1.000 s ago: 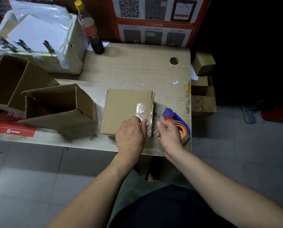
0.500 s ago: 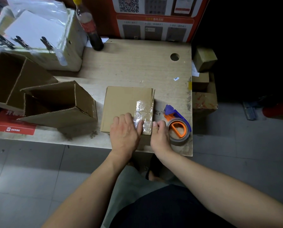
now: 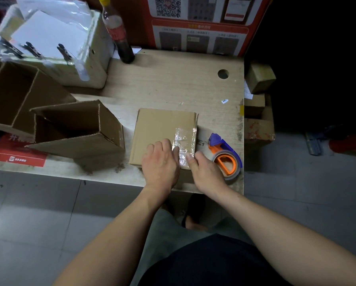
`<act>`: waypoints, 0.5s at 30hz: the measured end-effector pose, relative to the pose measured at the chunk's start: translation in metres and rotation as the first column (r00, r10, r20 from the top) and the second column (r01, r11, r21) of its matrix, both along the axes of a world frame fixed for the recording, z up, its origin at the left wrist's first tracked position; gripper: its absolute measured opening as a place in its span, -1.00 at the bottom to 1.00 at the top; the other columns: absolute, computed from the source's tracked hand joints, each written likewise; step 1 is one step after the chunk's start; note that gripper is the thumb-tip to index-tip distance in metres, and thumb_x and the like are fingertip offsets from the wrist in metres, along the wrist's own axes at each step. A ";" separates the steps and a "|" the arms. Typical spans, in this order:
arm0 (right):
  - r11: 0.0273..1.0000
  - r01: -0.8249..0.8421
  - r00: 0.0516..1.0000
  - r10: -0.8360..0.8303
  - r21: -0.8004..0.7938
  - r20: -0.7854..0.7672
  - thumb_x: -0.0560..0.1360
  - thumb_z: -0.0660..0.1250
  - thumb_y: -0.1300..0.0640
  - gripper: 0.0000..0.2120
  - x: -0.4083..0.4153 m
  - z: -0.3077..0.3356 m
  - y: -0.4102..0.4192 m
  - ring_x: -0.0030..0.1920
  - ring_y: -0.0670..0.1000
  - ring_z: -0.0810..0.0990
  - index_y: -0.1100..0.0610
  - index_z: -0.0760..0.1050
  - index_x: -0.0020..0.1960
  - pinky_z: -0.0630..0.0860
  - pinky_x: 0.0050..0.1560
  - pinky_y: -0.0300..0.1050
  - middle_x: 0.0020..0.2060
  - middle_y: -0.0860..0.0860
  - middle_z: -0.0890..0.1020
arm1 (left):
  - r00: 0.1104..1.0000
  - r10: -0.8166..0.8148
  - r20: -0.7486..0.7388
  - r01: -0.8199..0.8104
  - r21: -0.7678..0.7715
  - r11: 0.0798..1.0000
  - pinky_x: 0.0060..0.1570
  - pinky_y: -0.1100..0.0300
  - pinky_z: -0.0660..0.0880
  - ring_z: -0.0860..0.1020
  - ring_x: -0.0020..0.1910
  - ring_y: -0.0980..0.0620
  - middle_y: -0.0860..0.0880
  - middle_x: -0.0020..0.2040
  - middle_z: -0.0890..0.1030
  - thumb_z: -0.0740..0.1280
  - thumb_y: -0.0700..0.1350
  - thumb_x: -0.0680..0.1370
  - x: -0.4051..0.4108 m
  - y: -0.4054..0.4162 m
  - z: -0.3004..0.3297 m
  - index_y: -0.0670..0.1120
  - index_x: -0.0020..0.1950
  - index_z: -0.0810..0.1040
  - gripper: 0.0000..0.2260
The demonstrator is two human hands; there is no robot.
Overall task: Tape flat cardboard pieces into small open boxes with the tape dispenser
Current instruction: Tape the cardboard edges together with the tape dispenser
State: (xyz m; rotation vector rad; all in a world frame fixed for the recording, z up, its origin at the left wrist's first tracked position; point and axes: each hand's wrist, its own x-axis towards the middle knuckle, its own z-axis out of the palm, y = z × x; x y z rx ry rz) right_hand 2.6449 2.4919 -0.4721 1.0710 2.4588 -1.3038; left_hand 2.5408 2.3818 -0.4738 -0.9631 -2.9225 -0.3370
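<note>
Head camera view, looking down past a person's two bare forearms to a pale wooden table [image 3: 173, 83]. Nearest, the left hand [image 3: 160, 162] lies flat on a folded cardboard box [image 3: 156, 131] at the table's front edge, fingers straight and pressing beside a shiny strip of clear tape [image 3: 185, 145] that runs along the box's right side. The right hand [image 3: 206, 172] rests at the box's near right corner, its thumb pressing on the tape; whether its other fingers are curled cannot be told. Just right of that hand, a tape dispenser [image 3: 224, 157], orange and purple with a roll of clear tape, lies on the table near the right edge. Left of the box sits an open cardboard box [image 3: 76, 131] tipped on its side. Farther back on the left stands a white box [image 3: 90, 58] holding papers and clips. Beside it, at the table's far edge, stands a dark drink bottle [image 3: 119, 36] with a yellow cap. Behind is a red poster [image 3: 200, 23].
</note>
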 end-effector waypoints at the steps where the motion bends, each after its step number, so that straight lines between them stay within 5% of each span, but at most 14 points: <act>1: 1.000 -0.008 1.000 0.009 -0.025 0.016 0.67 0.08 -0.28 -0.57 -0.002 0.001 0.006 -0.22 0.11 0.56 0.05 0.37 -0.12 0.40 -0.25 -0.03 -0.29 0.01 0.55 | 1.000 0.009 0.007 -0.009 0.004 1.000 -0.26 -0.06 0.36 0.48 -0.20 -0.21 -0.14 -0.22 0.50 0.19 0.04 0.67 -0.002 0.001 0.000 -0.10 -0.08 0.41 -0.76; 7: 0.956 -0.030 0.993 0.062 -0.293 0.101 0.64 0.14 -0.31 -0.43 -0.018 0.006 0.033 -0.52 0.10 0.49 0.22 0.48 -0.09 0.41 -0.34 -0.04 -0.47 0.14 0.52 | 0.998 0.049 0.028 -0.047 -0.060 0.997 -0.28 -0.02 0.39 0.48 -0.20 -0.17 -0.11 -0.21 0.51 0.17 0.33 0.62 0.000 0.004 0.008 -0.09 -0.08 0.44 -0.52; 11: 0.930 0.059 0.995 -0.024 -0.364 0.100 0.68 0.14 -0.24 -0.50 -0.020 0.003 0.028 -0.54 0.04 0.44 0.21 0.49 0.00 0.36 -0.41 -0.13 -0.47 0.12 0.48 | 0.988 0.092 0.121 -0.081 -0.095 0.992 -0.25 0.02 0.29 0.50 -0.10 -0.16 -0.11 -0.11 0.58 0.16 0.07 0.68 -0.007 0.009 0.009 -0.08 0.02 0.42 -0.77; 15: 0.908 0.048 0.987 0.022 -0.417 0.162 0.67 0.22 -0.16 -0.59 -0.028 0.018 0.041 -0.56 0.06 0.40 0.13 0.41 -0.18 0.27 -0.51 -0.18 -0.48 0.09 0.44 | 0.964 0.105 0.245 -0.093 -0.062 0.994 -0.22 0.05 0.24 0.49 -0.04 -0.16 -0.09 -0.08 0.56 0.17 -0.09 0.67 -0.014 0.007 0.016 -0.07 0.04 0.38 -0.92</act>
